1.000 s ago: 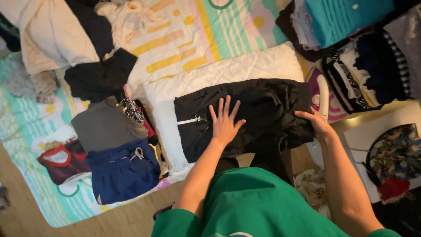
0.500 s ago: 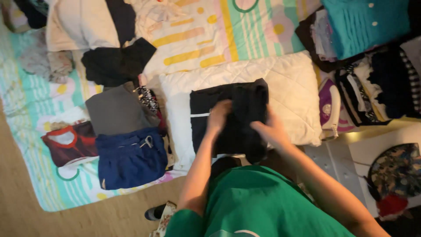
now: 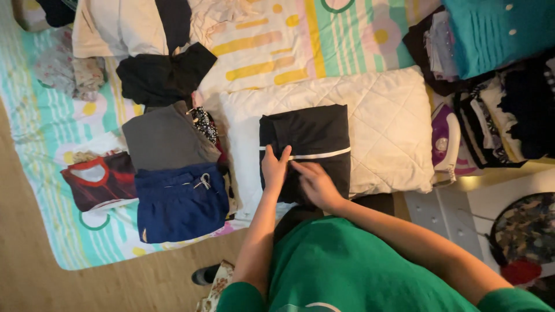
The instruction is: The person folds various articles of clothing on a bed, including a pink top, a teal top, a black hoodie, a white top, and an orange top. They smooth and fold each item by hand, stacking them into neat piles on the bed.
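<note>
Head view looks straight down on a folded black garment [image 3: 306,147] with a thin white stripe across it, lying squared up on a white quilted pad [image 3: 381,121], which gives it a flat, soft base. Both hands rest at the garment's near edge: the left hand [image 3: 274,169] lies palm down, fingers stretched forward along the cloth, and the right hand [image 3: 315,184] lies beside it, fingers pointing left so their tips come close to the left hand. Neither grip closes on anything; the fingers are spread flat and press on the fabric, a pose that seems meant to hold the fold down and smooth it. To the left, on the striped mat [image 3: 40,150], folded pieces sit side by side: a grey top [image 3: 165,138], navy shorts [image 3: 179,199] with a drawstring, and a red and black piece [image 3: 98,179]. A purple and white iron [image 3: 446,138] lies just beside the pad's right edge, within reach of the right hand. More unfolded clothes [image 3: 503,110] pile up beyond it.
</note>
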